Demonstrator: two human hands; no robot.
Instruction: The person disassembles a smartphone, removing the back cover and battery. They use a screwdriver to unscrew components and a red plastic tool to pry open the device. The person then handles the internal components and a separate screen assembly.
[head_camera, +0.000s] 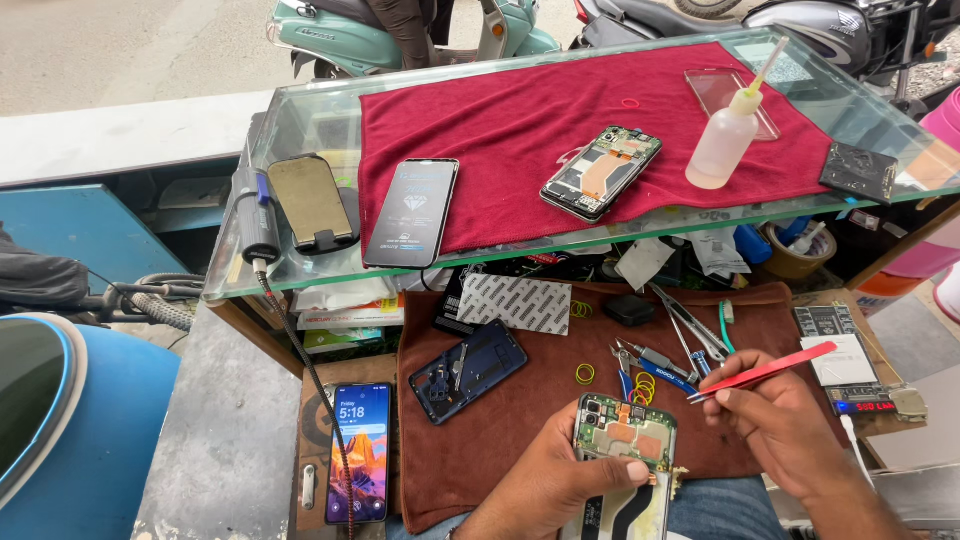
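Left hand (560, 480) grips opened phone (622, 450) — right hand (775, 420) just beside, pinching red tweezers (765, 372).

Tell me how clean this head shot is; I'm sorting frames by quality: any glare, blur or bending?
Head view: even daylight, soft shadows; sky glare whitens the glass shelf; edges bow slightly; left hand, opened phone, right hand and red tweezers stay sharp.

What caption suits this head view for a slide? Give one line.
Left hand holds an opened phone while right hand holds red tweezers over a brown cloth.
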